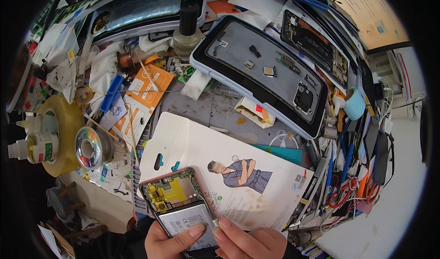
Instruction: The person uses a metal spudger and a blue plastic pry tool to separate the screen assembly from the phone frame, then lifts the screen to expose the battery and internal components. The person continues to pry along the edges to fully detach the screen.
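Observation:
An opened smartphone [176,204] with its back cover off shows a yellow-taped circuit board and a silver battery. My left hand [167,240] holds it from below, thumb pressed on the battery. My right hand [247,240] pinches a small shiny piece at the battery's right edge, fingertips meeting the left thumb. The phone lies over a white printed packaging card [256,167] bearing a drawing of a person.
A grey parts tray [215,71] with small components stands behind the card. A second dismantled phone [316,46] lies at the back right. A solder spool [91,147], yellow tape roll [68,121], small bottles [32,147], cables and tools crowd both sides.

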The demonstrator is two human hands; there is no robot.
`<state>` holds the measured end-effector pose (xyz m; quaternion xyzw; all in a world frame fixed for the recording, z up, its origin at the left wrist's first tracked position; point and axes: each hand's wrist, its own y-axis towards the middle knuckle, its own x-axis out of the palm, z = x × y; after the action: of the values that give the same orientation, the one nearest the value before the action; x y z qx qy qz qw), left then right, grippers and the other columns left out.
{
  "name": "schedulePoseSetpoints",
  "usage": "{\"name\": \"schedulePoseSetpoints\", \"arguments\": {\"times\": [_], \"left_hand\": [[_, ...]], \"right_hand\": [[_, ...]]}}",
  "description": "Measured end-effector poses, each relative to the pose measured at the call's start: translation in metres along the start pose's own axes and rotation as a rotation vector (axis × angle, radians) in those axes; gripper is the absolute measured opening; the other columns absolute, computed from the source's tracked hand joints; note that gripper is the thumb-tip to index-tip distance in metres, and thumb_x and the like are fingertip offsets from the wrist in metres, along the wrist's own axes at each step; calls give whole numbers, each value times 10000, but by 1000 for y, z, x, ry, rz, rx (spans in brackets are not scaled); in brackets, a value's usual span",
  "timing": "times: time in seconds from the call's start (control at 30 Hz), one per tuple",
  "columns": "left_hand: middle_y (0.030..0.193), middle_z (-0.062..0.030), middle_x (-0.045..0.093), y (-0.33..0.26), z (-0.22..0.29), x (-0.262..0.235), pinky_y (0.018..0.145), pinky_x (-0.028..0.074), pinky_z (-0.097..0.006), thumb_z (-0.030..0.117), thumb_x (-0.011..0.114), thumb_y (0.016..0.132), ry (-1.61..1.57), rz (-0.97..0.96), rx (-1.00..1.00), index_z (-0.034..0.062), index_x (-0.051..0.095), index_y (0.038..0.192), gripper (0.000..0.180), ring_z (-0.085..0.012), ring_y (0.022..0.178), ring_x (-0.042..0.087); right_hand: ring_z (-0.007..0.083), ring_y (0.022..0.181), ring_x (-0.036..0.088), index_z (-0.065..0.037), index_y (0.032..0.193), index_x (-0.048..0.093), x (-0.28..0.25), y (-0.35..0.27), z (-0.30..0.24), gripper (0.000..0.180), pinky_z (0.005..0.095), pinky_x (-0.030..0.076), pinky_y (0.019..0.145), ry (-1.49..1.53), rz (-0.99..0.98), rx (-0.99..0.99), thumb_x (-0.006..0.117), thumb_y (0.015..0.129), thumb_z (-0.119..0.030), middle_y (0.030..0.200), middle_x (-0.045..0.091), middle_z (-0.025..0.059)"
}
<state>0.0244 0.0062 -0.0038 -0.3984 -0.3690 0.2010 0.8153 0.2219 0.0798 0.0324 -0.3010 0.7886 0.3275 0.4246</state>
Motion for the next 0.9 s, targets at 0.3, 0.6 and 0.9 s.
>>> {"name": "schedulePoseSetpoints", "arguments": {"times": [0.3, 0.6, 0.9], "left_hand": [[1184, -76, 719, 6, 10, -1, 915, 527, -322, 57, 635, 1013, 106, -313, -23, 7, 637, 1299, 290, -184, 1056, 682], [1230, -156, 722, -3, 2, 7, 985, 537, -403, 25, 732, 905, 23, 41, 12, -25, 577, 1377, 499, -258, 1098, 703], [1214, -65, 712, 9, 9, -7, 938, 509, -323, 45, 627, 1013, 87, -311, -35, 11, 637, 1320, 308, -174, 1083, 669]], "right_hand": [[140, 639, 578, -32, 1210, 713, -2, 2, 2, 313, 283, 459, 573, 8, 3, -5, 720, 918, -143, 1303, 707, 92], [152, 646, 603, -16, 1207, 699, 6, 5, 3, 294, 282, 486, 583, -24, -9, -5, 720, 928, -107, 1297, 704, 113], [160, 654, 616, -8, 1188, 705, 5, 18, 4, 294, 276, 503, 587, -32, 11, -11, 732, 901, -65, 1292, 702, 126]]}}
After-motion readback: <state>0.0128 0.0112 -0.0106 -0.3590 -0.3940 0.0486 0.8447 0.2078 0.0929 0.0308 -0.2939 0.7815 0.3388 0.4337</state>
